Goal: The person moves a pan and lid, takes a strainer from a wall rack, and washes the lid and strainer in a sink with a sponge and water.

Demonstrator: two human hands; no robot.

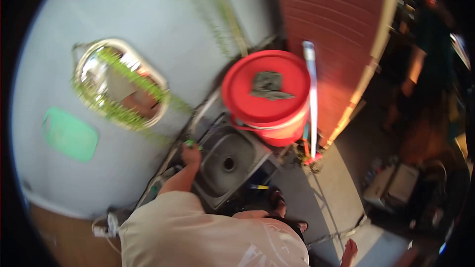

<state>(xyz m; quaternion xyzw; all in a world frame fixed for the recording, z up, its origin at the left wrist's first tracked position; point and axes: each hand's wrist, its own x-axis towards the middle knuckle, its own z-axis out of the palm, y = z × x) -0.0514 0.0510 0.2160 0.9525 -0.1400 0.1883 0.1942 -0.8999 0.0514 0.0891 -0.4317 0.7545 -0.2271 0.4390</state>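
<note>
My left hand (190, 155) reaches to the far left rim of a metal sink (217, 149). Its fingers are closed around a small bright green thing (191, 143), too blurred to name. A dark round drain shows in the basin. My right hand (350, 250) hangs low at the bottom right, away from the sink. Blur hides how its fingers lie, and I make out nothing in it.
Behind the sink stands a red-lidded bucket (237, 91) with a grey cloth (267, 85) on top. A white pole (311, 99) leans beside it. An oval mirror (116, 81) and green board (71, 134) hang on the wall. Another person (430, 44) stands at right.
</note>
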